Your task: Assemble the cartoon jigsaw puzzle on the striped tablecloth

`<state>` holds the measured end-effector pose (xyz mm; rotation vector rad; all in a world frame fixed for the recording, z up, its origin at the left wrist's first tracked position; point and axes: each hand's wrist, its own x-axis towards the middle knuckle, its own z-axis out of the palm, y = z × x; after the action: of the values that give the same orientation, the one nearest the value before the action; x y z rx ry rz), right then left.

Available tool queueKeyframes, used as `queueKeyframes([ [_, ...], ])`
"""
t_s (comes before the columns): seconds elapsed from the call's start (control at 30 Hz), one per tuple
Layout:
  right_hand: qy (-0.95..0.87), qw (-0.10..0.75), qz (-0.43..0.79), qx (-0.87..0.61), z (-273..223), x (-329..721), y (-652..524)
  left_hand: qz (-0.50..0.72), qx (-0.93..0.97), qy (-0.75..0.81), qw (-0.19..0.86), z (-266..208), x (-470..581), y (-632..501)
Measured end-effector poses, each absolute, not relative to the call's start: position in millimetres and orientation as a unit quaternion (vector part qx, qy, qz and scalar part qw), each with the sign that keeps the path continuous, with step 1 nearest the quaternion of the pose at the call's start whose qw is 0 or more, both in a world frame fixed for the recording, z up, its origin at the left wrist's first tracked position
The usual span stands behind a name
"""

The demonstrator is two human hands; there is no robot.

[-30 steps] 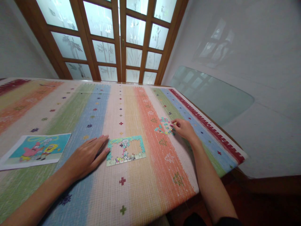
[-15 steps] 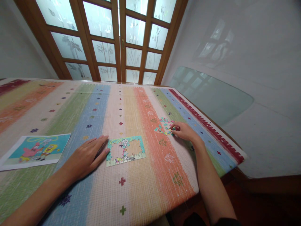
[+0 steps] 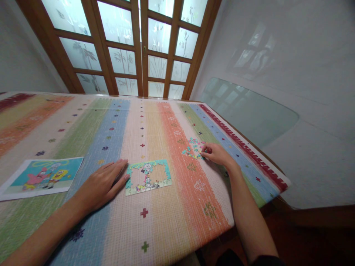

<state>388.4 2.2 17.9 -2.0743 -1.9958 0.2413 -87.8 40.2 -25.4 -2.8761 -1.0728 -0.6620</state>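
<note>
My left hand lies flat with its fingers stretched out, its fingertips at the left edge of a partly assembled jigsaw puzzle. The puzzle has a joined border and a middle column with a pale cartoon figure; tablecloth shows through two gaps on either side. My right hand is over a pile of loose puzzle pieces, thumb and forefinger curled together at the pile's right side. Whatever is between those fingertips is too small to make out.
A printed cartoon picture sheet lies on the left, beyond my left forearm. A striped tablecloth covers the table, whose near right edge runs beside my right forearm. Wooden doors with frosted panes stand behind, and a white wall is at right.
My right hand's fingers have shifted slightly among the loose pieces. My left hand and the partly assembled puzzle stay in place.
</note>
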Motion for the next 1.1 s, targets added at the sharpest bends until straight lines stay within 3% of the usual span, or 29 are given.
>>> queueKeyframes([
  [0.67, -0.691, 0.141, 0.079, -0.704, 19, 383, 3, -0.198, -0.916, -0.349, -0.01, -22, -86, 39],
  [1.0, -0.677, 0.121, 0.193, -0.7, 33, 387, -7, -0.199, -0.912, -0.356, -0.026, -20, -86, 39],
  [1.1, -0.656, 0.132, 0.167, -0.724, 32, 392, -8, -0.2, -0.912, -0.356, -0.025, -20, -86, 39],
])
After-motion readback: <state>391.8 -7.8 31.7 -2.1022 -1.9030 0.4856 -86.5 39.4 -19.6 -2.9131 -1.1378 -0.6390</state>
